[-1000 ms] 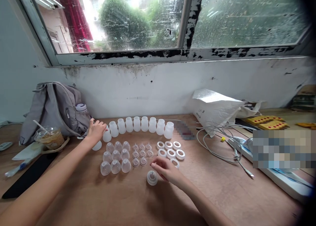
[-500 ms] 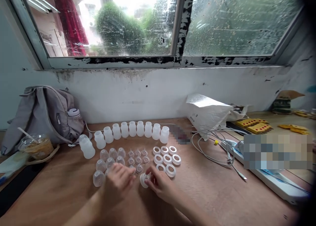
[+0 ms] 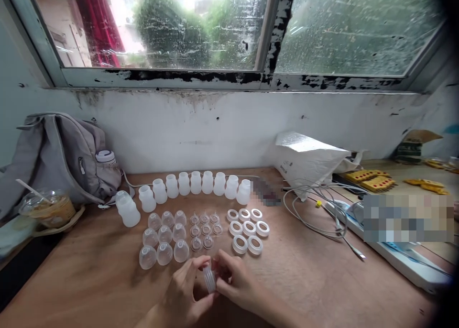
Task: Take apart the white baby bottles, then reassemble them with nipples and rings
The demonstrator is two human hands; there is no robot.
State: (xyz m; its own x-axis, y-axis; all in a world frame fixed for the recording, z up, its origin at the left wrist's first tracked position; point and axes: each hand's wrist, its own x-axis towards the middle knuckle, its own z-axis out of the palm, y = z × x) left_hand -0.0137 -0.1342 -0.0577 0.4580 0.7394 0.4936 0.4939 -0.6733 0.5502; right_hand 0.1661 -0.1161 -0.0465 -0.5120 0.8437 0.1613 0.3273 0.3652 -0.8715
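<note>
Close to the table's near edge, my left hand grips a whitish screw ring between thumb and fingers. The ring is turned on its side. My right hand closes on its right side, with fingertips at the opening; whether a nipple sits inside is hidden. Just beyond my hands lie several clear nipples in rows. White screw rings lie to their right, and clear dome caps to their left. Frosted baby bottles stand in an arc behind, the leftmost bottle with a cap on.
A grey backpack and a drink cup are at the left. On the right lie a white bag, tangled cables and a power strip. Yellow pieces lie farther back.
My left hand has come from beside the caps and nipples to the screw ring and now grips it together with my right hand. The ring has tipped onto its side. The view has shifted slightly.
</note>
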